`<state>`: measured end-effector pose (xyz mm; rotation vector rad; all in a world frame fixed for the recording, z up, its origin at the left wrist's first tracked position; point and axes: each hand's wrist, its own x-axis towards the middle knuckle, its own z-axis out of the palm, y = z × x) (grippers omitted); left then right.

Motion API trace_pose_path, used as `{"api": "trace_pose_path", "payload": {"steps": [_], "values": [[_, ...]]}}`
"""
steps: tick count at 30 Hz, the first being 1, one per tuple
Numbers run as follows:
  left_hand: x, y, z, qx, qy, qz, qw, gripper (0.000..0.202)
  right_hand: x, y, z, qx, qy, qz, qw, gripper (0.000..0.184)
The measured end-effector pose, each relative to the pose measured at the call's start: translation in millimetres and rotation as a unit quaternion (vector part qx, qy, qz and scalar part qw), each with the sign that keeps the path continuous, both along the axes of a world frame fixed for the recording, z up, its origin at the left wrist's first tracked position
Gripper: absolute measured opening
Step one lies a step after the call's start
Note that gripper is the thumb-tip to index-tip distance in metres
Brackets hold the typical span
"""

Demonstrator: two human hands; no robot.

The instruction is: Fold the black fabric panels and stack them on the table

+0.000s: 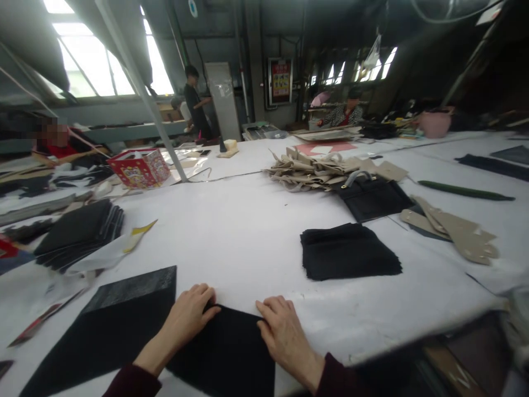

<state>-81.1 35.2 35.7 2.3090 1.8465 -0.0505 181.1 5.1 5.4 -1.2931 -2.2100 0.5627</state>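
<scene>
A black fabric panel (229,353) lies at the table's front edge, its upper edge running between my two hands. My left hand (192,314) pinches the upper left corner of this panel, thumb over the edge and fingers curled. At the upper right corner, my right hand (285,333) has its thumb and fingers closed on the fabric. To the left lies another dark panel (119,325) with a shiny grey strip along its top. A stack of black fabric pieces (347,252) sits beyond my right hand.
Beige strap pieces (314,168) are heaped beside a black bag piece (374,198). More beige pieces (458,226) and a cucumber-like green object (465,191) lie right. Dark folded panels (78,226), a red box (139,168) and a slanted pole (144,91) stand left. People are farther back.
</scene>
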Motion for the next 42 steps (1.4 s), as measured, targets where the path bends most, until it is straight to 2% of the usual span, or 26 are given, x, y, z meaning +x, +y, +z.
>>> {"api": "trace_pose_path", "payload": {"steps": [3, 6, 8, 10, 12, 14, 17, 19, 22, 25, 28, 31, 35, 37, 39, 42], "values": [[1, 0, -6.1, -0.01, -0.029, -0.037, 0.999, 0.019, -9, 4, -9.8, -0.011, 0.025, 0.014, 1.0, 0.05], [6, -4, -12.1, -0.039, -0.106, -0.032, 0.993, 0.025, -7, 4, -32.7, -0.018, 0.05, 0.011, 0.999, 0.062], [16, -5, -10.7, -0.084, -0.16, -0.023, 0.983, 0.028, 7, 1, -47.2, -0.02, 0.073, 0.003, 0.997, 0.062], [35, -2, -3.9, -0.121, -0.203, -0.031, 0.971, 0.026, 33, -1, -51.9, -0.054, 0.1, -0.001, 0.994, 0.055], [62, 6, 5.8, -0.13, -0.239, -0.056, 0.961, 0.019, 71, 0, -41.9, -0.116, 0.115, -0.012, 0.987, 0.046], [99, 20, 15.0, -0.122, -0.269, -0.085, 0.952, 0.016, 118, 11, -19.0, -0.134, 0.102, -0.049, 0.985, 0.039], [165, 52, 21.1, -0.089, -0.312, -0.112, 0.939, 0.014, 191, 48, 22.3, -0.069, 0.019, -0.074, 0.995, 0.031], [211, 79, 18.9, -0.015, -0.346, -0.109, 0.932, 0.012, 233, 82, 43.0, -0.026, -0.07, -0.081, 0.994, 0.03], [270, 121, 9.1, 0.101, -0.357, -0.087, 0.925, 0.009, 275, 135, 55.8, 0.06, -0.206, -0.137, 0.967, 0.027], [303, 156, -4.7, 0.123, -0.343, -0.049, 0.93, 0.008, 287, 176, 49.6, 0.123, -0.267, -0.18, 0.939, 0.026], [312, 180, -19.3, 0.084, -0.345, -0.01, 0.935, 0.006, 279, 197, 28.8, 0.159, -0.262, -0.199, 0.931, 0.031], [308, 193, -31.6, 0.06, -0.353, 0.023, 0.933, 0.003, 268, 203, -1.3, 0.182, -0.256, -0.212, 0.925, 0.037], [300, 199, -37.6, 0.045, -0.372, 0.04, 0.926, 0.023, 264, 204, -32.5, 0.209, -0.235, -0.229, 0.921, 0.041], [294, 197, -34.4, 0.05, -0.384, 0.036, 0.921, 0.035, 266, 204, -35.4, 0.212, -0.216, -0.235, 0.923, 0.042], [279, 187, -28.4, 0.061, -0.397, 0.025, 0.915, 0.04, 267, 203, -30.3, 0.205, -0.192, -0.25, 0.927, 0.042], [231, 159, -18.8, 0.088, -0.385, 0.008, 0.919, 0.027, 266, 193, -15.6, 0.21, -0.135, -0.276, 0.928, 0.045]]}}
